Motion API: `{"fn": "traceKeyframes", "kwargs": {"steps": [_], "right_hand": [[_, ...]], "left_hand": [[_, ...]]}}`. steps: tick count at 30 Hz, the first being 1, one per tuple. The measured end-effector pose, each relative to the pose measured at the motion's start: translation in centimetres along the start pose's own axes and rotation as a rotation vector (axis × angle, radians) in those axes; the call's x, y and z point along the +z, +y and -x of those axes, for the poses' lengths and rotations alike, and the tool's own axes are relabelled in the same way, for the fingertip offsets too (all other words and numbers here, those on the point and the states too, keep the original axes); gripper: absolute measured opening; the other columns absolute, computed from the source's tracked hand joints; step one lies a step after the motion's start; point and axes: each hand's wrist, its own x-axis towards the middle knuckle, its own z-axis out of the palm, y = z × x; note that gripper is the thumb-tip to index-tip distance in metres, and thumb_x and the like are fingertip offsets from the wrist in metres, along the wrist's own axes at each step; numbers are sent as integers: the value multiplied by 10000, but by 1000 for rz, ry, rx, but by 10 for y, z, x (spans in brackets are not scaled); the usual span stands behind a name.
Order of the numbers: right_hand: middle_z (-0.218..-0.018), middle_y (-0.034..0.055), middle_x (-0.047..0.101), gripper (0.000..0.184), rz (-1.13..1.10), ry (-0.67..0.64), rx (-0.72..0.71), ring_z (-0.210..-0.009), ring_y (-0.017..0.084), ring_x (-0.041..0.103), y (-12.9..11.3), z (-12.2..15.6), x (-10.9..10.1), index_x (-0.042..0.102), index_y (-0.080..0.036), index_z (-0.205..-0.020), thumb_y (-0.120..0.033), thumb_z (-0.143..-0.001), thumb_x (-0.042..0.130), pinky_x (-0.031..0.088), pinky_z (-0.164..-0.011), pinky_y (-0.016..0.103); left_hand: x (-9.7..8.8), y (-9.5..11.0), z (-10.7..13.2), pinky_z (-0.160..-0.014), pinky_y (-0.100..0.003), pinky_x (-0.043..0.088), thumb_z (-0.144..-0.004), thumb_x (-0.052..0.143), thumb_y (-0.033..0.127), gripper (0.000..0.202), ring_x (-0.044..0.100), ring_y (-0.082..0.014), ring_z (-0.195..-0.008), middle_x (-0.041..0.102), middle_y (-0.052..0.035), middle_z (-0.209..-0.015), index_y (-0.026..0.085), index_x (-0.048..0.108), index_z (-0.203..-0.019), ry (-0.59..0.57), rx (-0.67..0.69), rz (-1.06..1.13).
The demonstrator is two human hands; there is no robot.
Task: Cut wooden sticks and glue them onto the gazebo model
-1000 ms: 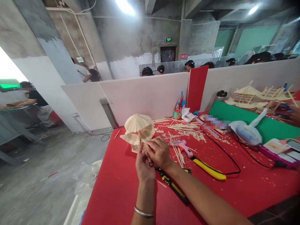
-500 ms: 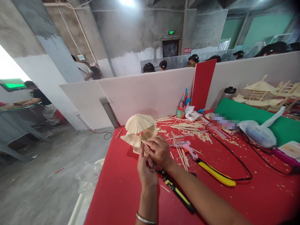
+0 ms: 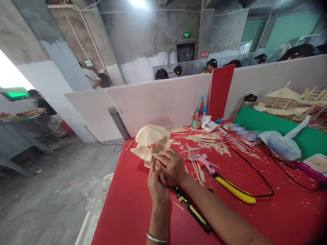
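A small two-tiered pagoda roof model made of thin wooden sticks stands near the left end of the red table. Both my hands meet just in front of it. My left hand is raised with fingers closed, one finger pointing up at the model's lower edge. My right hand is pinched beside it, fingertips against the model's lower tier. What the fingers pinch is too small to make out.
A pink glue gun, a yellow utility knife and black-yellow pliers lie right of my hands. Loose sticks litter the back. A pen cup, plastic bag, green mat and more stick models stand right. People sit beyond the white partition.
My hands have stayed together at the model's lower edge with only slight finger shifts. The view has drifted a little.
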Motion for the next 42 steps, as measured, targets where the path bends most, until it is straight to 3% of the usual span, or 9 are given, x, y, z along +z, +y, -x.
{"fn": "traceKeyframes", "kwargs": {"steps": [15, 29, 42], "right_hand": [[-846, 48, 711, 225, -64, -8, 24, -817, 191, 561, 2, -3, 1, 741, -201, -1051, -230, -968, 534, 484, -730, 313], [-827, 53, 693, 238, -60, 17, 63, -804, 178, 581, 5, 0, 6, 734, -202, -1032, -306, -993, 524, 478, -722, 297], [-843, 52, 689, 223, -95, -9, 63, -823, 174, 588, 5, 1, 3, 731, -219, -1067, -293, -982, 539, 485, -738, 293]], "left_hand": [[3, 0, 2, -368, -181, 175, -708, 673, 230, 707, 222, -54, -341, 367, 116, -377, 111, 520, -1388, 9, 7, 1], [5, 3, 6, -363, -180, 193, -722, 638, 209, 772, 254, -64, -337, 405, 104, -389, 106, 424, -1457, 5, 4, -13], [5, 3, 5, -357, -179, 172, -718, 690, 262, 697, 263, -51, -328, 404, 100, -400, 143, 531, -1387, -29, -3, 3]]}}
